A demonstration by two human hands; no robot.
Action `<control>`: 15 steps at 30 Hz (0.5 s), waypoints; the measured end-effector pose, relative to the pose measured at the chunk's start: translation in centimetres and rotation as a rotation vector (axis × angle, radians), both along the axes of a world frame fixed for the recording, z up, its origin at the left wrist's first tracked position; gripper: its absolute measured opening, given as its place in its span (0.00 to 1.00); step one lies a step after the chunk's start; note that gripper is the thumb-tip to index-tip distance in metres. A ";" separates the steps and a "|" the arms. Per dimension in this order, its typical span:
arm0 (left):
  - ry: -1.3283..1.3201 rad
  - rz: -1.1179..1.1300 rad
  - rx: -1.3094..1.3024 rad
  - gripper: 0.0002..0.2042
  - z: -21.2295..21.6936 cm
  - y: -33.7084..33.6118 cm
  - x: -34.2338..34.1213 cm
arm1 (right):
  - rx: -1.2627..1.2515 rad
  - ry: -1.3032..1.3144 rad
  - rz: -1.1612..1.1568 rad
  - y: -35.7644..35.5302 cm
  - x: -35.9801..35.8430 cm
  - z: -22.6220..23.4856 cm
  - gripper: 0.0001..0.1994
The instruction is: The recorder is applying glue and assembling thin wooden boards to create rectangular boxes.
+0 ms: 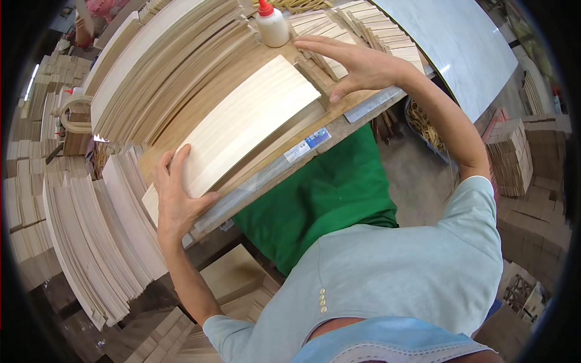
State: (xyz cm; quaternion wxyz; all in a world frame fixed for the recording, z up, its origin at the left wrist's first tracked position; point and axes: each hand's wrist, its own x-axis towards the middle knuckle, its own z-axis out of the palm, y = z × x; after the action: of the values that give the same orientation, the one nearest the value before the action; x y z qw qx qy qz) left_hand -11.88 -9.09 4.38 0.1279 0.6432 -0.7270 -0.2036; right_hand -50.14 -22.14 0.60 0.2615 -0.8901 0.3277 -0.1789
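A long, pale wooden board (254, 115) lies slantwise on the workbench (158, 158). My left hand (177, 196) spans the board's left end, fingers at its far edge and thumb at its near edge. Just off the right end, my right hand (369, 66) is open, thumb and fingers wide apart, with nothing in it. Its fingertips are close to a white glue bottle (273, 29) with a red cap, standing upright at the back of the bench. Small wooden pieces (327, 54) lie beneath and behind the right hand.
Long boards stand stacked on edge (175, 66) along the bench's far left. More stacked boards (100, 242) are left of the bench. A pale, glossy tabletop (454, 48) is at the far right, with a basket of yellowish bands (426, 130) below it. Bundled wood pieces (508, 157) stand farther right.
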 end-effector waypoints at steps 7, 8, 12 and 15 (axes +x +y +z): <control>-0.056 -0.040 -0.016 0.46 -0.6 -1.0 -1.6 | 0.089 0.010 0.023 0.4 0.0 -0.4 0.58; -0.056 -0.043 -0.013 0.46 -0.7 -1.1 -1.7 | 0.117 0.009 0.019 0.5 0.1 -0.4 0.58; -0.076 -0.036 -0.009 0.46 -1.0 -1.0 -1.9 | 0.163 0.018 0.013 0.8 0.3 -0.3 0.56; -0.083 -0.034 -0.014 0.46 -1.1 -0.8 -2.0 | 0.172 0.040 0.002 0.9 0.3 -0.5 0.55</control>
State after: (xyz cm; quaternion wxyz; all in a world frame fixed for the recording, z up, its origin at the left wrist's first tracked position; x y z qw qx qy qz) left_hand -13.88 -9.89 3.25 0.0987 0.6376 -0.7439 -0.1739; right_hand -49.83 -21.23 0.08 0.3306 -0.8681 0.3460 -0.1317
